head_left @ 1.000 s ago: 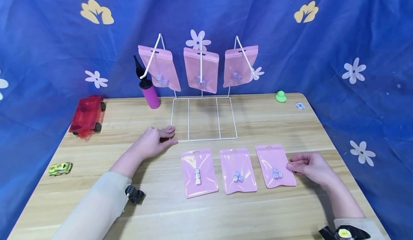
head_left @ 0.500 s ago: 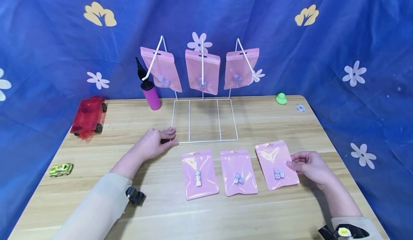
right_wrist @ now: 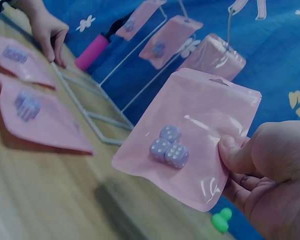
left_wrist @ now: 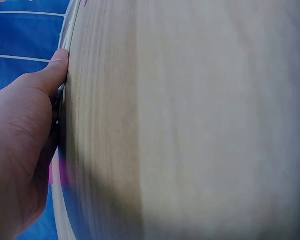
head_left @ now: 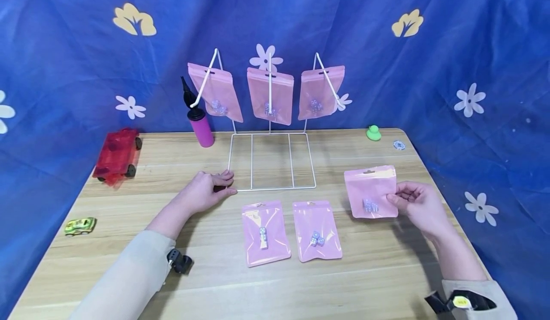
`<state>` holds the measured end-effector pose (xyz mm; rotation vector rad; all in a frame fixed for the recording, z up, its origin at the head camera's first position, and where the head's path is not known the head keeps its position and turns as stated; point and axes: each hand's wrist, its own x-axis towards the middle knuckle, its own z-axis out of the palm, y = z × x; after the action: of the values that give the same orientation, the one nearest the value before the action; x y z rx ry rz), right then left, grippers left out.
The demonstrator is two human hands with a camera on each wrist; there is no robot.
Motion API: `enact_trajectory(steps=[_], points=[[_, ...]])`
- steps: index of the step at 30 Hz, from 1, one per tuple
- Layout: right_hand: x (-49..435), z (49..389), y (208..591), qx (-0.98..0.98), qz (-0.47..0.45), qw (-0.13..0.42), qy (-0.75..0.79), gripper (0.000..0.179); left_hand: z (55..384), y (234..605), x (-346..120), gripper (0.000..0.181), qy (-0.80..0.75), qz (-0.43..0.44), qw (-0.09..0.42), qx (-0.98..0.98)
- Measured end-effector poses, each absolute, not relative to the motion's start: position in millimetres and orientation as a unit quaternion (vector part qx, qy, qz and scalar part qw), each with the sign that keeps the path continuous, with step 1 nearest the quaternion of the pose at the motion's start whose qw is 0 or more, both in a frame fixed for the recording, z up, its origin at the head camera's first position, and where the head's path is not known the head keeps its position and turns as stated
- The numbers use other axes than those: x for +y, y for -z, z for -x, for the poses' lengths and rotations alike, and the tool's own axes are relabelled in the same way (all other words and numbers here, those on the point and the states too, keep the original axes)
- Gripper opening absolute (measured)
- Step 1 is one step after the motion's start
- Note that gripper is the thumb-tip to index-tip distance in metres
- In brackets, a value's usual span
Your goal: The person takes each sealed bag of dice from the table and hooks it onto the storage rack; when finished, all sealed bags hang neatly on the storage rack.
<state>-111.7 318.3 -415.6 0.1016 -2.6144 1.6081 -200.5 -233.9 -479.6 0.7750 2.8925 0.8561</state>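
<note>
The wooden table (head_left: 301,286) is bearing the work. On it, the white wire rack (head_left: 271,189) is standing, with three hanging pouches (head_left: 281,93) showing at 12 o'clock from the centre of its base.

Your left hand (head_left: 209,191) is gripping the base's near corner, at 8 o'clock, between thumb and fingers. Your right hand (head_left: 423,208), between 3 and 4 o'clock, is pinching a side edge of the held pouch (head_left: 371,184), which is hanging above the table, apart from the rack. I am judging the step in hand as handling this single pouch while you are steadying the rack; the next move is seemingly calling for the same edge grip, leaving the top slot (right_wrist: 219,81) unobstructed.

Two flat pouches (head_left: 318,219) are lying at 5 and 6 o'clock.

The held pouch is showing pink, glossy and partly see-through, its slotted edge facing 12 o'clock, its lower edge curving. Inside, three lilac dice (right_wrist: 169,147) with white pips are clustering low.
</note>
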Motion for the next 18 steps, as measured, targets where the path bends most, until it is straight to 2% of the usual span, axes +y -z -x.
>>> enact_trajectory(steps=[7,18], points=[[302.2,121.7,384.6,-0.822,-0.054,0.076,-0.561,0.008,199.3,480.1,-234.9,0.048,-0.268,-0.246,0.02,0.931],[265.7,143.8,343.1,-0.727,-0.109,0.079,-0.673,0.015,199.7,480.2,-234.5,0.046,-0.272,-0.25,0.016,0.929]])
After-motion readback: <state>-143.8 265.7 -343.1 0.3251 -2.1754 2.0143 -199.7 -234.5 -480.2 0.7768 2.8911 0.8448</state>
